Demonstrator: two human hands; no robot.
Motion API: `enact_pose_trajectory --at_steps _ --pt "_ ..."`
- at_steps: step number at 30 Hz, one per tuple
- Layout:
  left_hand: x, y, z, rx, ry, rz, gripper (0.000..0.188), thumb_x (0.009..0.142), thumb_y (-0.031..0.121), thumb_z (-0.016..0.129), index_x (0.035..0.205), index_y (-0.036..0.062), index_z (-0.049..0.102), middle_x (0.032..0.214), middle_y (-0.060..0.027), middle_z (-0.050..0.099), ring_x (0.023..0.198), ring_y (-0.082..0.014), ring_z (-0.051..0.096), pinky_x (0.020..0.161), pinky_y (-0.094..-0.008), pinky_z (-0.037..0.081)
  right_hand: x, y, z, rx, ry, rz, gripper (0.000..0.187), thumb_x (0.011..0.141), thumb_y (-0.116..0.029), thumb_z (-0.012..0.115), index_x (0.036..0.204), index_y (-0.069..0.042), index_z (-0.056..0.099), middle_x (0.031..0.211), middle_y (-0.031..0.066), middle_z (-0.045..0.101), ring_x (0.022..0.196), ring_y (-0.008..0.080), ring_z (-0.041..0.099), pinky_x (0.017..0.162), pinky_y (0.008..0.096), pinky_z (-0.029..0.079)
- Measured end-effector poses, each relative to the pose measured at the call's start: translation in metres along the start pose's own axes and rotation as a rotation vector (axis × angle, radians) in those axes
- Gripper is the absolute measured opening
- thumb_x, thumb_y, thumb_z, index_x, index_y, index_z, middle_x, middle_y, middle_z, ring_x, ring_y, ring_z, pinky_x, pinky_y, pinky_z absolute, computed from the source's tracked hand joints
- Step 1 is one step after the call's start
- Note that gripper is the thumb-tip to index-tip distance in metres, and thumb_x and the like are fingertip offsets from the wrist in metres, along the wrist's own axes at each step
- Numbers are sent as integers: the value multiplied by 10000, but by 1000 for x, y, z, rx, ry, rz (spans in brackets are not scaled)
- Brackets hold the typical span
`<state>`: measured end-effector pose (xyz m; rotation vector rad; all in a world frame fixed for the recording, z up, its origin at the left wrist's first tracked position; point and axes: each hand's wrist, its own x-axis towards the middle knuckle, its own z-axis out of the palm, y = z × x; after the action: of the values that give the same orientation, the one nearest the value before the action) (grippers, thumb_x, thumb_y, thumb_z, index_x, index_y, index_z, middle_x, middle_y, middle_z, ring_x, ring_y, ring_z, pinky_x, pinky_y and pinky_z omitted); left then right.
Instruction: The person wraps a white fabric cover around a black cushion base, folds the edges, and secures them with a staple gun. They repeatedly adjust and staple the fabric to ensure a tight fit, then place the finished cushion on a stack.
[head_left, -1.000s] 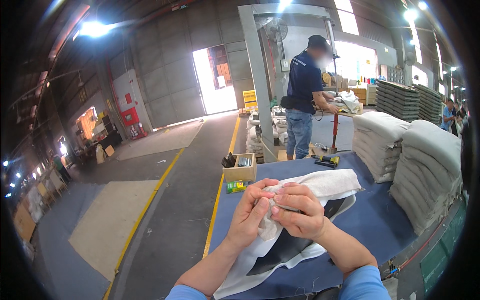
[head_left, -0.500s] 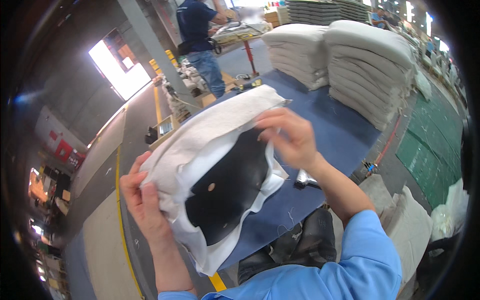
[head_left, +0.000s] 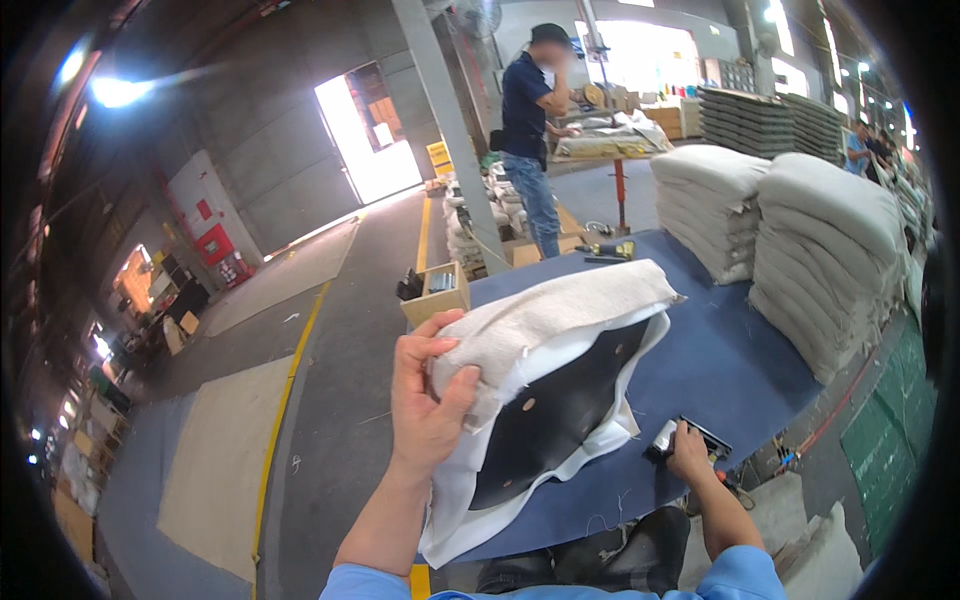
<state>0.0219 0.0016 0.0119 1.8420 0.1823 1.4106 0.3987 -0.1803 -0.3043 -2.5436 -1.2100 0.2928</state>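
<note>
My left hand (head_left: 428, 395) grips the upper left corner of a beige fabric cover (head_left: 545, 320) stretched over a black panel (head_left: 550, 415), holding it tilted above the blue table (head_left: 720, 350). White lining hangs from the panel's lower edge. My right hand (head_left: 688, 452) rests low on the table's near edge, closed around a small black and silver tool (head_left: 668, 438). The tool's shape is partly hidden by my fingers.
Tall stacks of finished beige cushions (head_left: 800, 235) stand at the table's right side. A wooden box (head_left: 437, 292) with small items sits at the table's left corner. A person in a dark shirt (head_left: 532, 130) works at another table behind. Grey floor with yellow lines lies left.
My right hand has let go of the fabric cover and dropped to the tool on the table. My left hand now holds the covered panel alone.
</note>
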Motion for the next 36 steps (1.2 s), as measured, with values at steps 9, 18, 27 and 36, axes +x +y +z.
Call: enact_pose_trajectory --at_steps 9,18,27,36 --pt "-4 -4 -3 -28 -25 21 426 931 -41 722 1284 109 537 1542 -183 490 1374 -230 519 1143 -382 452 -31 24 -58 523 130 0 736 720 -71 891 1393 -65 593 1134 176 754 933 320 731 825 421 585" --pt "-2 10 9 77 -50 31 447 919 -38 728 1292 113 532 1539 -186 501 1390 -247 518 1147 -403 443 -134 -190 -258 1247 -42 -643 818 766 -72 964 1488 12 590 1247 82 742 1123 144 685 1002 315 537" --pt "-8 17 13 144 -100 55 491 902 -74 712 1311 132 536 1563 -175 490 1415 -263 503 1168 -425 428 -140 -247 -267 1043 -11 -961 793 832 -99 944 1527 -11 572 1228 120 767 1062 174 731 965 306 545" --pt "-9 19 21 201 -51 92 576 793 -83 769 1290 115 557 1501 -165 575 1377 -344 591 1120 -422 491 -140 -254 -265 962 88 -1044 768 849 -88 926 1525 -6 569 1215 121 770 1047 167 742 940 302 558"
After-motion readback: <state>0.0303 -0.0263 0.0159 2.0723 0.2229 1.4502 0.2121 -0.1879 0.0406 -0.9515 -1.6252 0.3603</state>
